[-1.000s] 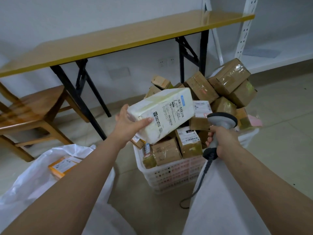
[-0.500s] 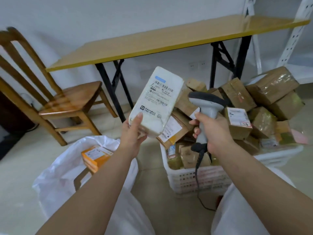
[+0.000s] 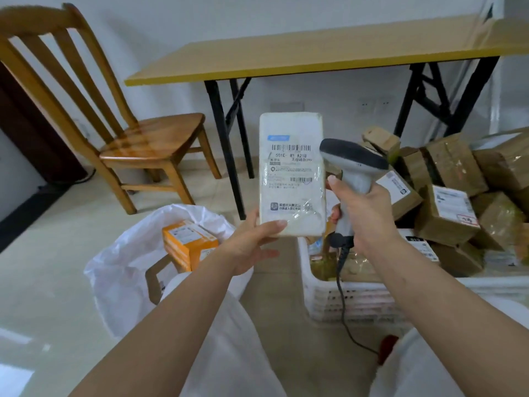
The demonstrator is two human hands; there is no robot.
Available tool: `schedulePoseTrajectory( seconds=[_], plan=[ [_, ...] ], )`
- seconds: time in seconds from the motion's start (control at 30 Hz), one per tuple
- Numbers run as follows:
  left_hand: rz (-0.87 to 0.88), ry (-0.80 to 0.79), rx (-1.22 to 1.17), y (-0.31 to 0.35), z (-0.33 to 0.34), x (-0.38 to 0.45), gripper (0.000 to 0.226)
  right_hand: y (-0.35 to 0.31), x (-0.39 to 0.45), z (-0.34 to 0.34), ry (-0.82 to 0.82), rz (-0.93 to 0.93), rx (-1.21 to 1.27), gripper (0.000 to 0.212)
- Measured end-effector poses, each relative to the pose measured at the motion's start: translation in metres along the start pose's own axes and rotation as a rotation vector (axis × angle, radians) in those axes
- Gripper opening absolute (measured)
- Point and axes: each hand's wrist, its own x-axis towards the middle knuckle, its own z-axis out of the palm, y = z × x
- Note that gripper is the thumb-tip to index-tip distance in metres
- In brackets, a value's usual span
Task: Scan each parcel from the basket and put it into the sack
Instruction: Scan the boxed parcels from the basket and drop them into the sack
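White glossy flat parcel (image 3: 292, 173) upright in left hand (image 3: 252, 245), right hand (image 3: 363, 207) gripping grey scanner (image 3: 350, 167)

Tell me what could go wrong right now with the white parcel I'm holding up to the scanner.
The left hand holds the white parcel only by its bottom edge, so it could tip or slip. The scanner in the right hand sits beside the label, close to it, and glossy tape may spoil the read. Its cable hangs across the basket and could snag.

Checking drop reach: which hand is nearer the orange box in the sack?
Left. The left hand holds the white parcel right beside the orange box; the right hand is farther, over the basket.
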Motion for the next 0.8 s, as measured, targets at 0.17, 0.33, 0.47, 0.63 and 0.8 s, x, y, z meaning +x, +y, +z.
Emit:
schedulePoseTrajectory(
  seconds=[0.17,0.33,0.47,0.63,0.8],
  plan=[
    [0.041,-0.075,-0.086,-0.003,-0.006,0.0,0.071,0.006,-0.001,0.011,-0.028,-0.026,-0.086,0.017],
    [0.064,-0.025,-0.158,-0.002,-0.013,0.003,0.082,0.007,-0.004,0.016,-0.049,0.017,-0.087,0.019],
    [0.119,0.193,-0.148,-0.003,-0.027,0.008,0.095,-0.001,-0.004,0.017,-0.091,0.048,-0.178,0.015],
    [0.119,0.414,-0.131,-0.012,-0.052,0.011,0.101,-0.019,-0.01,0.023,-0.227,0.185,-0.319,0.02],
    [0.09,0.451,-0.051,-0.012,-0.062,0.009,0.118,-0.031,-0.022,0.032,-0.327,0.195,-0.406,0.021]
  ],
)
